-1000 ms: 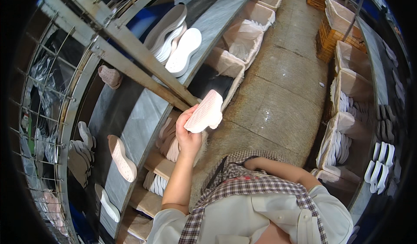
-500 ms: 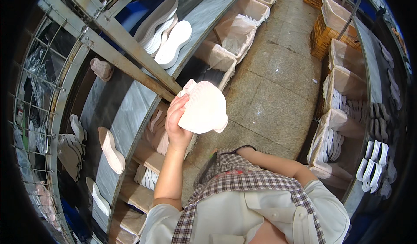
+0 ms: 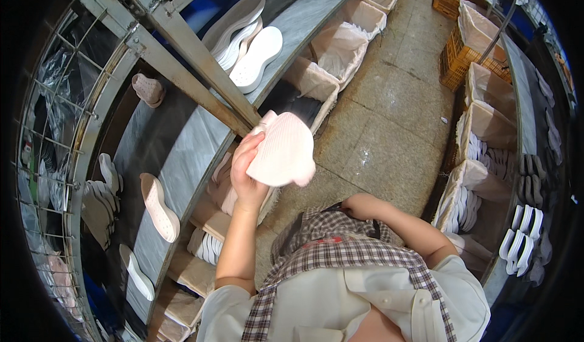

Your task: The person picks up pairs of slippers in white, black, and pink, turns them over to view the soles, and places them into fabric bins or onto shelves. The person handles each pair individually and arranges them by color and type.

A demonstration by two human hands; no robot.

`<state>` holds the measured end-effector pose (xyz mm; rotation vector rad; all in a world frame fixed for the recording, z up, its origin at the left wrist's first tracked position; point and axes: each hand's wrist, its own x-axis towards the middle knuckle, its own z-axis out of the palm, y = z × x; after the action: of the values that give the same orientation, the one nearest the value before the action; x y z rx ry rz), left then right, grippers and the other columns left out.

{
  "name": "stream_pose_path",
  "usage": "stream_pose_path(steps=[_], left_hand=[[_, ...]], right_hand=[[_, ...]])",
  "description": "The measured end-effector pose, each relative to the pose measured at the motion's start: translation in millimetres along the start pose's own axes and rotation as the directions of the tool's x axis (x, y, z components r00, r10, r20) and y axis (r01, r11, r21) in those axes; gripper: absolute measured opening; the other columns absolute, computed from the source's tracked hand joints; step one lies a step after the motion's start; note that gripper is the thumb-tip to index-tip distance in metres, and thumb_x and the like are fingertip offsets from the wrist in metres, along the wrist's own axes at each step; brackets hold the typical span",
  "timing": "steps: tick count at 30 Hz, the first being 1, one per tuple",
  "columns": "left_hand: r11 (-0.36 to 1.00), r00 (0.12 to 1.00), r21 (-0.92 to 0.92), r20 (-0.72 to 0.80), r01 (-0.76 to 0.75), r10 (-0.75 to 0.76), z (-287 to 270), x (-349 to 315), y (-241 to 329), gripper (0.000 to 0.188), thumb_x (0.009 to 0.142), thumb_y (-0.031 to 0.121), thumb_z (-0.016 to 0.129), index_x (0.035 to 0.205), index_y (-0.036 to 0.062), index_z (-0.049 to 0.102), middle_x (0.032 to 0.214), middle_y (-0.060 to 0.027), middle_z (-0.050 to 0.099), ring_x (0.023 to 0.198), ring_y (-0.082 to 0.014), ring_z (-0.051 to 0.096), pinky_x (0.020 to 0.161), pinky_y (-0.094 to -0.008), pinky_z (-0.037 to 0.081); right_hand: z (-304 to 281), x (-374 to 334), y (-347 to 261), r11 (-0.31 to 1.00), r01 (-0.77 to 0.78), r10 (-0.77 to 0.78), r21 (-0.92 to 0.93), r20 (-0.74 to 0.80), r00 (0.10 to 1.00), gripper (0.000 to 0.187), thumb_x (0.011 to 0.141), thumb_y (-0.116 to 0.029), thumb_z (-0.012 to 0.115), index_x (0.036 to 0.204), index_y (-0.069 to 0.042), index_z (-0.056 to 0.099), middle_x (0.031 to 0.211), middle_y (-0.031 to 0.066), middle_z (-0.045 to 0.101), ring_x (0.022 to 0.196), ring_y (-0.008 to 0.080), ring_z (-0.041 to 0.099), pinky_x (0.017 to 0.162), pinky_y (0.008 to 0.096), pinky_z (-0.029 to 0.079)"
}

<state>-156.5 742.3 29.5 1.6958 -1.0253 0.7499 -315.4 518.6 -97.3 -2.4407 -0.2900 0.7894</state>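
Observation:
My left hand is closed around the edge of a pale pink shoe sole, its ribbed face turned up. It is held up over the aisle, beside the left bench's metal post; a second layer at its upper left may be part of it. My right hand is at the front of my checked apron, by a dark edge of the cloth. Its fingers look curled, partly hidden, and I cannot make out what they hold. To the left, single pale soles lie on the dark belt.
A rusty metal frame crosses the left belt. White soles stand beyond it. Cloth-lined bins line the belt's lower side. Along the right, more lined bins hold soles, below a belt with white soles. Orange crates stand farther off.
The sole in my left hand has tilted, showing more of its ribs. My right hand has come farther into sight at the apron's front. The view has shifted slightly.

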Motion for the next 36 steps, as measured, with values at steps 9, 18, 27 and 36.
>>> stream_pose_path(steps=[9,18,27,36], left_hand=[[0.402,0.618,-0.589,0.22,0.701,-0.754,40,3,-5,0.055,0.082,0.002,0.062,0.128,-0.0023,0.032,0.117,-0.0134,0.051,0.105,-0.0172,0.053,0.09,-0.0302,0.044],[0.445,0.655,-0.514,0.358,0.733,-0.665,68,11,14,0.054,0.082,0.001,0.062,0.127,-0.0014,0.033,0.117,-0.0128,0.051,0.104,-0.0167,0.054,0.089,-0.0291,0.045],[0.446,0.657,-0.503,0.4,0.74,-0.639,78,14,31,0.052,0.081,0.0,0.061,0.126,-0.0015,0.035,0.115,-0.0111,0.051,0.102,-0.0147,0.053,0.087,-0.0275,0.045],[0.461,0.661,-0.517,0.314,0.721,-0.682,98,7,32,0.053,0.08,-0.001,0.062,0.126,-0.0031,0.034,0.116,-0.0134,0.052,0.104,-0.017,0.054,0.089,-0.0293,0.045]], right_hand=[[-39,0,32,0.985,-0.08,0.059,0.152,0.137,0.989,0.024,0.07,-0.022,0.068,0.087,-0.005,0.067,0.076,0.0137,0.065,0.071,0.0283,0.062,0.064,0.0407,0.048],[-166,-56,-87,0.429,0.569,0.005,0.702,-0.631,0.775,0.021,0.093,-0.019,0.053,0.089,0.0,0.062,0.056,-0.0031,0.051,0.048,0.0024,0.043,0.045,0.0192,0.033],[-192,-36,-90,0.573,0.416,0.134,0.706,-0.582,0.802,0.021,0.09,-0.018,0.054,0.081,0.0,0.061,0.054,-0.0001,0.051,0.048,0.0065,0.045,0.045,0.0228,0.035],[-164,-85,-29,0.413,0.709,0.24,0.572,-0.819,0.52,0.016,0.09,-0.016,0.057,0.093,-0.001,0.06,0.072,0.0019,0.058,0.064,0.0072,0.053,0.058,0.0217,0.043]])
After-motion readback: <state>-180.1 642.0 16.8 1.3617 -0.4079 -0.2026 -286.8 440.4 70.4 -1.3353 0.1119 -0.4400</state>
